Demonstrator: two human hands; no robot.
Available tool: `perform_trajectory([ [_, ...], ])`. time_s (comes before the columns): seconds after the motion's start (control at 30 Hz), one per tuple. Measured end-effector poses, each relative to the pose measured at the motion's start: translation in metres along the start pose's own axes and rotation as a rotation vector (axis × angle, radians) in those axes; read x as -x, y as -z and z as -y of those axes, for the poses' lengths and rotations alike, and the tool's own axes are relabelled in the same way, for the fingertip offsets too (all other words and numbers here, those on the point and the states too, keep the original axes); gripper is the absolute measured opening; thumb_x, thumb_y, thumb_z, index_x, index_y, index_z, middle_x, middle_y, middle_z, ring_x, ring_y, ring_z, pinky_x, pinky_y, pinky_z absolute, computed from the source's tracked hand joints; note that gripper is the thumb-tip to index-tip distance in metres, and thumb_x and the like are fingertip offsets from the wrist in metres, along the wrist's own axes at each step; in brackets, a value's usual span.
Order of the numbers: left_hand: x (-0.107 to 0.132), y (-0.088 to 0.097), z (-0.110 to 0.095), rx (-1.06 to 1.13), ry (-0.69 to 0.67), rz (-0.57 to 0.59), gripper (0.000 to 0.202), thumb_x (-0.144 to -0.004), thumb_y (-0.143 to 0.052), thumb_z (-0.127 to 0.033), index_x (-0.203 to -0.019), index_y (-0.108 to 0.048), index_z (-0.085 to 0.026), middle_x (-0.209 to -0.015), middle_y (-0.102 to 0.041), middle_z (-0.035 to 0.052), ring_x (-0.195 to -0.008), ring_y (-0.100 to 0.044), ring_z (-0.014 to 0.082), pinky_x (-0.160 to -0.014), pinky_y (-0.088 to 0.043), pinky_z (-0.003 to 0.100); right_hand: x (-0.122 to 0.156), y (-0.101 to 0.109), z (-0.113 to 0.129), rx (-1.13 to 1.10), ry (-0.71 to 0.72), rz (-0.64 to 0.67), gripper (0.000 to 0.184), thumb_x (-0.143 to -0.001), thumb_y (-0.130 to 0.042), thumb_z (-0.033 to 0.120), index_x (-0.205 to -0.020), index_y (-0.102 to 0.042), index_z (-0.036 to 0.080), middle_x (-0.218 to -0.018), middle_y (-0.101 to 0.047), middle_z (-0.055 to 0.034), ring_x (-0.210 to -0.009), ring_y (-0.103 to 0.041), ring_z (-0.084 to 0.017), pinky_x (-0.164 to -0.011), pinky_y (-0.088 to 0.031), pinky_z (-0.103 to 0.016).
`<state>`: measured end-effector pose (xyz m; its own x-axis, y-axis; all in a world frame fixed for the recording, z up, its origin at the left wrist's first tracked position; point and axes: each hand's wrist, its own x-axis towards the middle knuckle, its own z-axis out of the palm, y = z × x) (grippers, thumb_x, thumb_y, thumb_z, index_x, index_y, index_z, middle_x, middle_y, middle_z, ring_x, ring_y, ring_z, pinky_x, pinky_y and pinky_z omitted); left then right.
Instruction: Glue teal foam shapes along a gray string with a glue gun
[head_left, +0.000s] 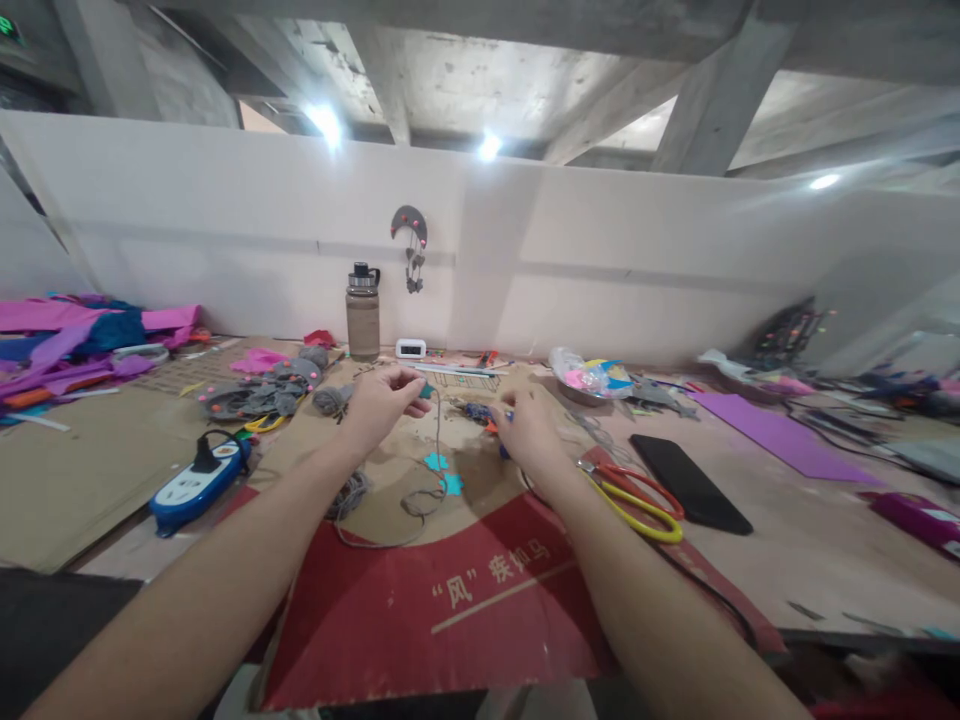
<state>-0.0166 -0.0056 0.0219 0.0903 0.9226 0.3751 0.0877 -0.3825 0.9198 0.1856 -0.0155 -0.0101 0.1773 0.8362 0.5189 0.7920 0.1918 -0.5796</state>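
My left hand (386, 402) pinches a small teal piece (427, 390) between thumb and fingers. Grey yarn (439, 430) hangs from there and curls onto the cardboard, running to a loose grey bundle (349, 494) beneath my left wrist. Closed round a blue glue gun (477, 411) with an orange part, my right hand (527, 430) hides much of its body; its tip points left toward the teal piece. Two bright turquoise flower-shaped cutouts (451, 485) lie on the cardboard (480, 520) between my arms.
Scissors (637, 505) with red and yellow handles and a black phone (690, 483) lie right of my right arm. A power strip (201, 484) sits at left, near grey felt pieces (262, 392). A bottle (364, 315) and small white clock (410, 349) stand behind.
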Motion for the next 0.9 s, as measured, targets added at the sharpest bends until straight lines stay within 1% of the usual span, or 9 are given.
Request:
perform_trajectory([
  [0.07,0.001,-0.002,0.000,0.014,0.011,0.024,0.024,-0.070,-0.065,-0.036,-0.076,-0.061,-0.013,-0.060,-0.064,0.0024,-0.056,-0.066,0.0166,-0.053,-0.056,0.027,0.006,-0.001,0.021,-0.216,0.192,-0.040,0.023,-0.082,-0.050,0.031,-0.098,-0.054,0.015,-0.097,-0.061,-0.0135,-0.090,-0.056,-0.022,-0.080,-0.044,-0.037],
  [0.1,0.001,-0.003,0.000,0.022,0.015,0.038,0.025,-0.070,-0.066,-0.037,-0.076,-0.061,-0.013,-0.061,-0.065,0.0028,-0.056,-0.065,0.0162,-0.054,-0.056,0.027,0.009,-0.003,0.031,-0.285,0.274,-0.031,0.023,-0.082,-0.050,0.031,-0.100,-0.053,0.016,-0.097,-0.061,-0.0121,-0.090,-0.056,-0.021,-0.080,-0.044,-0.037],
  [0.17,0.002,-0.004,-0.001,0.033,0.012,0.074,0.026,-0.070,-0.065,-0.038,-0.077,-0.062,-0.012,-0.064,-0.066,0.0041,-0.056,-0.065,0.0151,-0.055,-0.056,0.027,0.012,-0.009,0.046,-0.350,0.358,-0.003,0.025,-0.081,-0.052,0.029,-0.103,-0.052,0.017,-0.099,-0.061,-0.0107,-0.091,-0.056,-0.020,-0.081,-0.044,-0.036],
  [0.2,0.002,-0.004,-0.001,0.036,0.010,0.090,0.027,-0.071,-0.065,-0.038,-0.077,-0.062,-0.012,-0.065,-0.067,0.0047,-0.055,-0.065,0.0146,-0.056,-0.056,0.027,0.012,-0.011,0.050,-0.361,0.372,0.010,0.024,-0.081,-0.051,0.028,-0.103,-0.053,0.018,-0.098,-0.061,-0.0101,-0.091,-0.056,-0.020,-0.081,-0.044,-0.036],
  [0.27,0.003,-0.004,-0.002,0.044,0.014,0.113,0.028,-0.071,-0.066,-0.039,-0.078,-0.062,-0.012,-0.067,-0.068,0.0054,-0.056,-0.065,0.0147,-0.056,-0.056,0.027,0.011,-0.015,0.053,-0.364,0.372,0.030,0.019,-0.081,-0.050,0.025,-0.098,-0.055,0.018,-0.095,-0.061,-0.0088,-0.088,-0.056,-0.019,-0.080,-0.044,-0.035],
  [0.37,0.005,-0.005,-0.003,0.066,0.017,0.109,0.029,-0.070,-0.067,-0.038,-0.080,-0.059,-0.012,-0.065,-0.067,0.0049,-0.056,-0.065,0.0161,-0.055,-0.055,0.028,0.010,-0.015,0.052,-0.374,0.350,0.040,0.014,-0.082,-0.048,0.024,-0.092,-0.057,0.018,-0.089,-0.063,-0.0070,-0.083,-0.057,-0.018,-0.077,-0.044,-0.033],
  [0.6,0.007,-0.009,-0.003,0.033,-0.035,0.137,0.027,-0.071,-0.066,-0.038,-0.079,-0.061,-0.012,-0.068,-0.066,0.0050,-0.058,-0.066,0.0161,-0.056,-0.056,0.029,0.013,-0.011,0.053,-0.446,0.298,0.037,0.014,-0.081,-0.050,0.024,-0.089,-0.059,0.018,-0.084,-0.064,-0.0048,-0.076,-0.058,-0.016,-0.072,-0.045,-0.030],
  [0.8,0.010,-0.011,-0.004,0.037,-0.006,0.154,0.027,-0.071,-0.066,-0.038,-0.079,-0.063,-0.013,-0.066,-0.066,0.0045,-0.059,-0.066,0.0161,-0.056,-0.056,0.028,0.014,-0.008,0.053,-0.418,0.255,0.026,0.013,-0.080,-0.049,0.024,-0.083,-0.060,0.019,-0.081,-0.065,-0.0048,-0.073,-0.058,-0.016,-0.070,-0.044,-0.030],
  [0.9,0.012,-0.013,-0.006,0.023,0.000,0.154,0.026,-0.071,-0.066,-0.038,-0.078,-0.063,-0.013,-0.066,-0.066,0.0039,-0.057,-0.065,0.0154,-0.055,-0.056,0.027,0.014,-0.006,0.052,-0.349,0.263,0.028,0.012,-0.080,-0.049,0.024,-0.082,-0.060,0.018,-0.079,-0.065,-0.0046,-0.072,-0.057,-0.016,-0.069,-0.043,-0.030],
])
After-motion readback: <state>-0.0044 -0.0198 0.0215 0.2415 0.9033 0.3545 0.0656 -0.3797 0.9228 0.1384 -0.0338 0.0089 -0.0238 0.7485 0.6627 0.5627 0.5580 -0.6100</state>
